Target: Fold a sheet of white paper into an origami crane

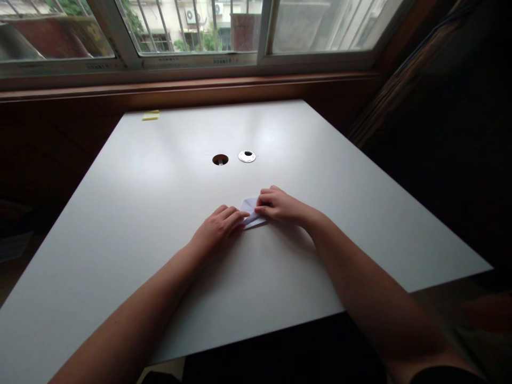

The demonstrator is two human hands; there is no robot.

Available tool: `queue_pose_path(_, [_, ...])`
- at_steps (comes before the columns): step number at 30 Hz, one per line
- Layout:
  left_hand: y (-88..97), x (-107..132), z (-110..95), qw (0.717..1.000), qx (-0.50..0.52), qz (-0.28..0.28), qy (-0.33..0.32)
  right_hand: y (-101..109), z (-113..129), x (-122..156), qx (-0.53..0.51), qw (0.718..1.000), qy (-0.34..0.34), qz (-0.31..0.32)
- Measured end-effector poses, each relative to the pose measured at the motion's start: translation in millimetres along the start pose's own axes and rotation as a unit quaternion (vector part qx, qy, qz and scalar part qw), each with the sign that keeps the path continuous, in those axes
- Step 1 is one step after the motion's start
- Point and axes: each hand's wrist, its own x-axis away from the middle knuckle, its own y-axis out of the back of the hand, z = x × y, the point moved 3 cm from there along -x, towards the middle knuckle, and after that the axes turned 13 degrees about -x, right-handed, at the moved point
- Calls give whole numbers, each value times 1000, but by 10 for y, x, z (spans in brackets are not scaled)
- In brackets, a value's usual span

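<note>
A small folded piece of white paper [250,205] lies on the white table between my hands, with crease lines on its upper part. My left hand [221,223] grips its left side, the fingers pressed together on the lower edge. On the right side, my right hand [279,205] pinches the paper between thumb and curled fingers. My fingertips cover both ends of the paper, so its full shape is hidden.
The white table [132,213] has a round cable hole [220,160] beyond my hands. Beside it lies a round cover [247,157] with a dark opening. A yellow sticky note [151,115] is at the far left edge. A window [196,26] stands behind the table.
</note>
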Motion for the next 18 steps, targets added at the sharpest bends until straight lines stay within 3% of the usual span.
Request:
queue_pose_path(8, [-25, 14, -57, 996, -63, 28, -47, -48, -10, -22, 37, 999, -16, -24])
queue_pose_path(18, [-7, -4, -105, 993, -94, 36, -62, -56, 4, -23, 44, 998, -30, -33])
